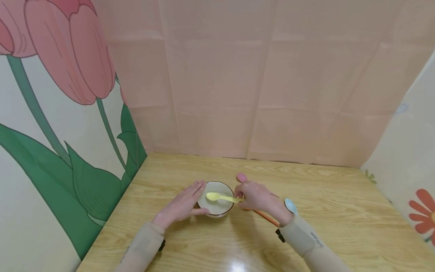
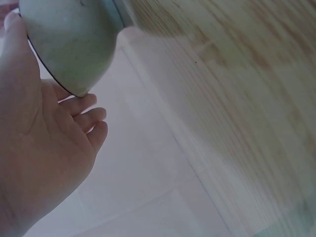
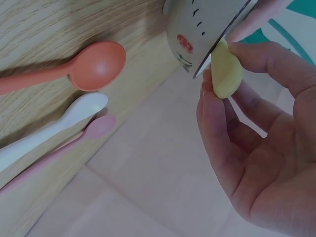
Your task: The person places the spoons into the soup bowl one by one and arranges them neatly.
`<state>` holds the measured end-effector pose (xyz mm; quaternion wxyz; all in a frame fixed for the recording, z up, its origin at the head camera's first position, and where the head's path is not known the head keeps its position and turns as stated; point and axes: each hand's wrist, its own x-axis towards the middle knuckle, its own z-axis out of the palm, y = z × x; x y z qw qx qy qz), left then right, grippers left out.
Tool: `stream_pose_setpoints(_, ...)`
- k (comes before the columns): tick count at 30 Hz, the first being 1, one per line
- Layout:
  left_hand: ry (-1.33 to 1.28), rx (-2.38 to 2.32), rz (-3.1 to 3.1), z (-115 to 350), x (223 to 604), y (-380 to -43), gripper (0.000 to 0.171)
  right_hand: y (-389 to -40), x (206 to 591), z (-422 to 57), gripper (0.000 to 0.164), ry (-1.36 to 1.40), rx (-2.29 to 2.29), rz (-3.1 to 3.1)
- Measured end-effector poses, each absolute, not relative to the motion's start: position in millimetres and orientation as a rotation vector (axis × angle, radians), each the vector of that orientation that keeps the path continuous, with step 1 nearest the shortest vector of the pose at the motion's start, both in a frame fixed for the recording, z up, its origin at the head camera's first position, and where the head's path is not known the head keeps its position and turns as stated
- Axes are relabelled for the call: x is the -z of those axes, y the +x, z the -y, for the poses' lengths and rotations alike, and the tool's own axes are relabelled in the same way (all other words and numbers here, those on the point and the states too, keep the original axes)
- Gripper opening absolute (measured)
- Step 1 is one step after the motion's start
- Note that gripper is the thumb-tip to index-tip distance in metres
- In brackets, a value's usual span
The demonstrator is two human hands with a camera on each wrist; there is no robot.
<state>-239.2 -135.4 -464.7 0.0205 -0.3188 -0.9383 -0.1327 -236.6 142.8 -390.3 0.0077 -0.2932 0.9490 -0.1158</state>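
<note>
A white bowl (image 1: 217, 209) with a dark rim stands on the wooden table; small painted marks show on its side in the right wrist view. My left hand (image 1: 185, 202) holds it from the left, thumb at the near rim and fingers along the far left side. Between thumb and fingers, my right hand (image 1: 256, 196) pinches a yellow spoon (image 1: 215, 196) by its handle. The spoon's scoop lies over the bowl's inside, and the rounded yellow handle end (image 3: 227, 74) shows in the right wrist view.
Right of the bowl lie an orange spoon (image 3: 98, 66), a white spoon (image 3: 81, 111) and a pink spoon (image 3: 100, 127). A light blue spoon (image 1: 290, 206) lies by the right wrist, partly covered by the sleeve. A pink cloth backdrop (image 1: 217, 94) hangs behind the table (image 1: 323, 200).
</note>
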Motion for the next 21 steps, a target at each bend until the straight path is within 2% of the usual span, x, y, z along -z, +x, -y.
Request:
stream_pose_setpoints(9,-0.983,0.412,2.908,134.8,464.7,-240.5,0.096,-238.6,390.3,-139.7,0.016,-0.986,0.388,-2.923)
stream_pose_setpoints(21,-0.987,0.406,2.905,135.3,465.4,-240.2,0.097,-237.3,388.7,-136.1,0.015,-0.925,0.393,-2.912)
